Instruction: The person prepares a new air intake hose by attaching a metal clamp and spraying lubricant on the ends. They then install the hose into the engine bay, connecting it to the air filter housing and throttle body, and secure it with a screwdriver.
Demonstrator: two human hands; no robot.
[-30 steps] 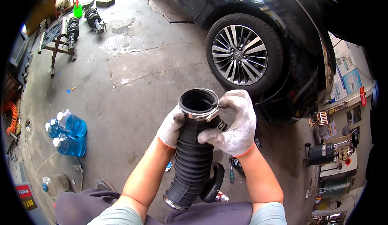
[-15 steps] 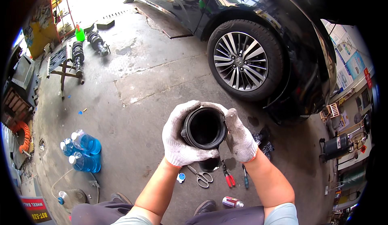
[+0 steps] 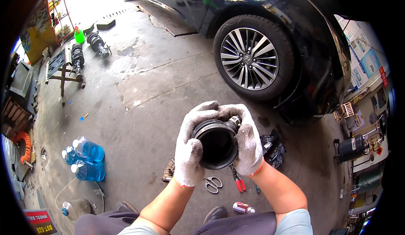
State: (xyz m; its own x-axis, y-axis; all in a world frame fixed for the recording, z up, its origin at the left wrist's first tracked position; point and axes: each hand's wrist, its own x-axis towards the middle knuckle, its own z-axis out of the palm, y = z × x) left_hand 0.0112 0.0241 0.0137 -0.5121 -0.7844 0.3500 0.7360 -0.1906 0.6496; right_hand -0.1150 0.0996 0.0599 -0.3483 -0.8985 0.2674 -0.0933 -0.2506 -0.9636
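A short, wide black rubber hose (image 3: 217,161) is held between both gloved hands, its round open end facing me. Around its rim runs a metal hose clamp (image 3: 211,126), with the screw housing (image 3: 234,120) at the upper right. My left hand (image 3: 192,146) wraps the hose's left side, thumb on the front near the rim. Curled round the right side is my right hand (image 3: 248,144), its fingers reaching over the top behind the clamp screw. Below the hose, scissors (image 3: 213,185) and red-handled pliers (image 3: 240,183) lie on the floor. The hose's far end is hidden.
A black car with its wheel (image 3: 249,59) stands ahead. Bottles of blue liquid (image 3: 88,170) are at left; a folding stool (image 3: 63,72) and shock absorbers (image 3: 98,45) lie beyond. A spray can (image 3: 244,208) lies by my foot, a black plastic bag (image 3: 276,152) at right.
The hose has been turned in my hands, so the clamp and its screw now show at the rim. My left thumb has moved up onto the front. A brownish part has come into view below.
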